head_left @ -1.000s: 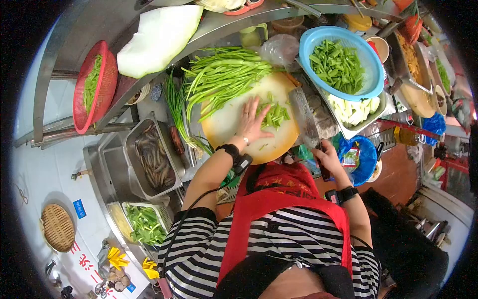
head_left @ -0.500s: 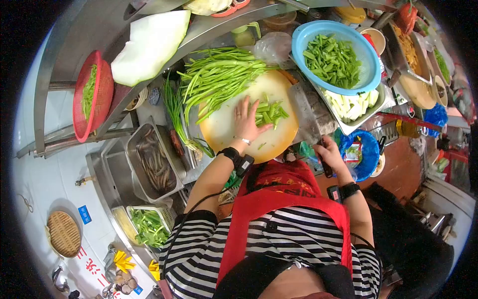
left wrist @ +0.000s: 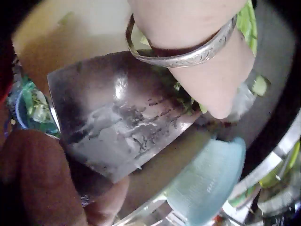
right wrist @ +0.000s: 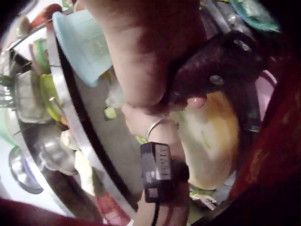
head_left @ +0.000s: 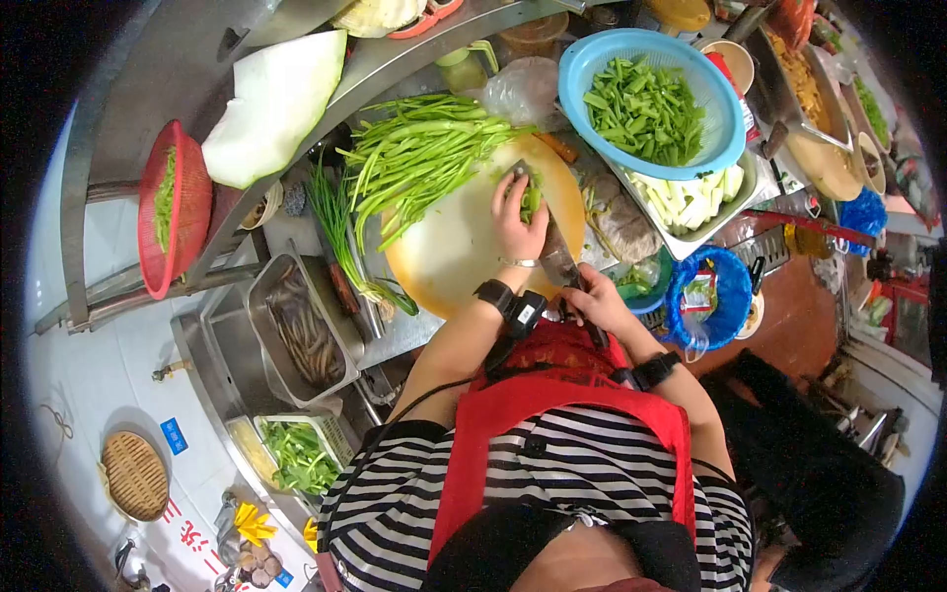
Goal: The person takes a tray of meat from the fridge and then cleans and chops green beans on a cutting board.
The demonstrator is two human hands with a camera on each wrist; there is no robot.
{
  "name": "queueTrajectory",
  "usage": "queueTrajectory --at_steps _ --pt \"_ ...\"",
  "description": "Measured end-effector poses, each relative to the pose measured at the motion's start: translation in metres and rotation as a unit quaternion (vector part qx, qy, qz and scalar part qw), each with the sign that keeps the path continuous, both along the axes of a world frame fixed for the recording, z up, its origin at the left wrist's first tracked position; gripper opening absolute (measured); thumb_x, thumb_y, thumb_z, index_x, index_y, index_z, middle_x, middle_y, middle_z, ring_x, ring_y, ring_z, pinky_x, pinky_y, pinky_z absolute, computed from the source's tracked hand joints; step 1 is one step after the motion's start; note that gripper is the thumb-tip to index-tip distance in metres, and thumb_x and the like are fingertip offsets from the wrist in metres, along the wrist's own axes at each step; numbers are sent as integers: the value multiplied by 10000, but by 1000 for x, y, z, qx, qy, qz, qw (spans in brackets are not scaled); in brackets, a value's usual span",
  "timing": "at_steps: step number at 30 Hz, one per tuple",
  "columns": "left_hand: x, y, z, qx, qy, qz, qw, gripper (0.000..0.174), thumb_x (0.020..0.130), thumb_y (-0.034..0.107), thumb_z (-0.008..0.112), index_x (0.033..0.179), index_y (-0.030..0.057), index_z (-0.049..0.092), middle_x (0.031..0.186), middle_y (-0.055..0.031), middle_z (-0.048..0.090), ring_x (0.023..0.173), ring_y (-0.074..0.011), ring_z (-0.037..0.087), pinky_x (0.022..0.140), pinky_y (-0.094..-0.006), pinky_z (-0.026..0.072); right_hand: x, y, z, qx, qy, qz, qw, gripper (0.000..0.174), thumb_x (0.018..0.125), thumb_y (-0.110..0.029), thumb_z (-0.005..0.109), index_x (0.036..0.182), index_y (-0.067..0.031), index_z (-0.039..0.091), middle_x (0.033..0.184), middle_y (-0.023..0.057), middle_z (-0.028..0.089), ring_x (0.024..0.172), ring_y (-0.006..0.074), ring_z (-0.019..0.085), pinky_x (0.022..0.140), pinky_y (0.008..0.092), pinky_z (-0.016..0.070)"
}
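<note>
My left hand [head_left: 519, 229] lies against the far end of the cleaver blade [head_left: 558, 252], its fairly straight fingers beside some cut green stalk pieces [head_left: 533, 200]. Part of those pieces is hidden by the fingers and blade. In the left wrist view the broad wet blade [left wrist: 117, 115] reaches to below my left hand [left wrist: 197, 52]. My right hand [head_left: 604, 301] grips the cleaver's dark handle, which shows in the right wrist view [right wrist: 216, 70]. Under both lies a round cutting board [head_left: 434, 259]. Long green stalks [head_left: 419, 153] are heaped across its far left edge.
Beyond the board at right, a blue basket of cut greens [head_left: 646, 111] sits over a metal tray of pale pieces [head_left: 688, 202]. A blue-lined bin [head_left: 712, 301] stands lower right. Left are scallions [head_left: 333, 222] and a metal tray of dark, long items [head_left: 301, 326].
The cleaver and my right hand have moved left, bringing the blade over the board to my left hand. My left hand has shifted to the right over the cut pieces. The view has also shifted slightly.
</note>
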State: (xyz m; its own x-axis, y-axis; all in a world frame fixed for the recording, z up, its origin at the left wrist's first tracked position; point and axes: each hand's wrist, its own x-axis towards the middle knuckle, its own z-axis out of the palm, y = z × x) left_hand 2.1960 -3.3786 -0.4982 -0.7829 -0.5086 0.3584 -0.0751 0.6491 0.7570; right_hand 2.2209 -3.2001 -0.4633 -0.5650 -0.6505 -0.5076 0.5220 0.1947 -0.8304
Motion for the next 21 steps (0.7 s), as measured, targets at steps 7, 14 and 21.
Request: queueTrajectory --at_steps 7,14,21 --pt "-127 54 139 44 215 -123 968 423 750 164 650 1133 13 550 1182 -169 527 1102 -337 484 978 -409 353 -66 36 127 155 352 -135 913 251 791 -109 602 993 26 540 722 83 610 544 159 525 515 299 437" --pt "-107 -7 83 -30 94 -47 994 497 734 261 690 1132 26 509 1180 -201 485 1155 -357 427 998 -435 330 -86 63 156 271 482 -189 812 166 794 -98 611 872 11 512 637 187 588 578 282 617 520 356 442" --pt "-28 -197 43 -304 -262 -19 916 1039 568 576 742 1376 97 299 1423 -174 283 1338 -348 214 1080 -521 175 -45 55 87 226 462 95 852 208 745 -155 647 869 -19 551 679 213 587 637 391 590 562 422 472"
